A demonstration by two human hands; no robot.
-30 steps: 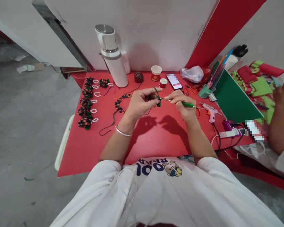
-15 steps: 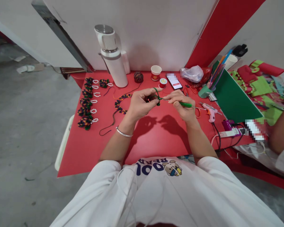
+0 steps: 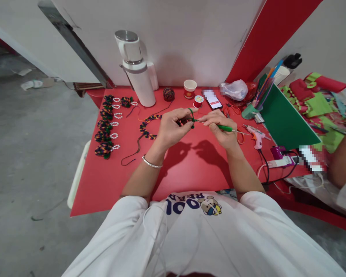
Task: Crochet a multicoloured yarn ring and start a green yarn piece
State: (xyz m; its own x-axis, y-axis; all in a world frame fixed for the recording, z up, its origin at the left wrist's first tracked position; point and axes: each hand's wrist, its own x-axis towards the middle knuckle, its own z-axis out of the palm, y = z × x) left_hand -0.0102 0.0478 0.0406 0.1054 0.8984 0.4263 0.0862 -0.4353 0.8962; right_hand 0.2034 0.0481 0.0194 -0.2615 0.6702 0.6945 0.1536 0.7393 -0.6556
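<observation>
Over the middle of the red table (image 3: 109, 192), my left hand (image 3: 174, 125) pinches a small piece of green crochet work (image 3: 193, 125), with green yarn (image 3: 191, 112) looped over its index finger. My right hand (image 3: 223, 129) is closed on a crochet hook (image 3: 225, 128) with a green handle; the hook's metal tip meets the green loop at my left fingertips. Most of the crochet piece is hidden behind my left fingers. Beneath and beside my left wrist lies a multicoloured crocheted ring (image 3: 145, 126), partly covered by the hand.
Several dark multicoloured pieces with bead loops (image 3: 103, 148) line the left side. At the back stand a white flask (image 3: 141, 84), yarn ball (image 3: 168, 94), paper cup (image 3: 190, 89), thread spool (image 3: 198, 101) and phone (image 3: 212, 100). A pink glue gun (image 3: 258, 138) lies right; another person's arm (image 3: 341, 154) is beyond.
The hook and my right fingers have shifted very slightly, and the green yarn loop at my left index finger looks a little narrower. Everything else stays in place.
</observation>
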